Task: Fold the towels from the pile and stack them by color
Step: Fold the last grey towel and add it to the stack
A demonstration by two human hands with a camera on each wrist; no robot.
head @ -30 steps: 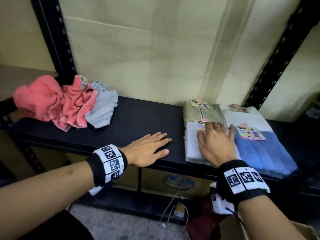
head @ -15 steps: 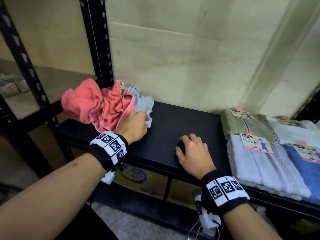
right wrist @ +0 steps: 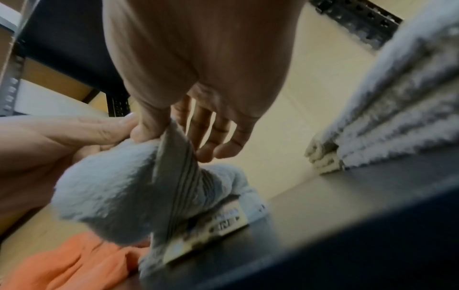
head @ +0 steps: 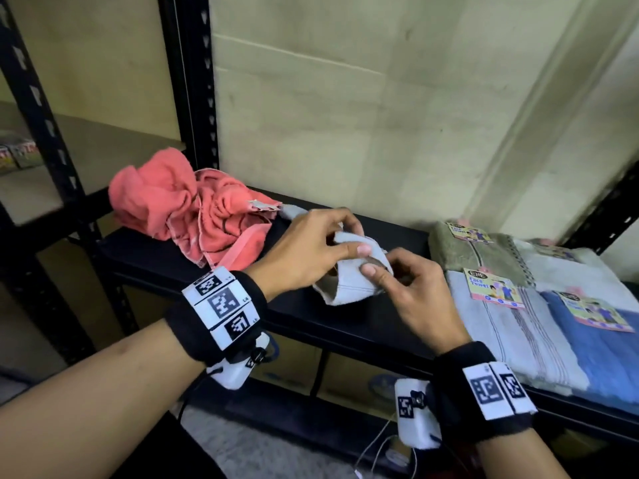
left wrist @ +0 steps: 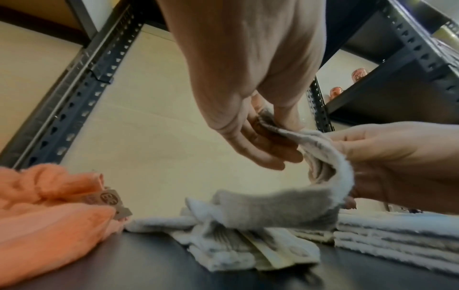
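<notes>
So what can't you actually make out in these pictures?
- Grey towel, head view: both hands cover much of it, so its full size is hidden.
- Its paper label, right wrist view: print blurred, unreadable.
- Blue towel, head view: cut off by the right edge.
- Pink pile, head view: bunched up, number of towels unclear.

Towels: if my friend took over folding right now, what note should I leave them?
Left hand: pinches the grey towel at its top edge.
Right hand: pinches the same towel beside it; the towel's lower part lies crumpled on the black shelf.
Pink towels: in an unfolded heap at the left of the shelf.
Done: folded towels lie at the right in green, white, grey and blue.
Left: fold the grey towel, probably onto the grey stack, then fold the pink ones.
</notes>
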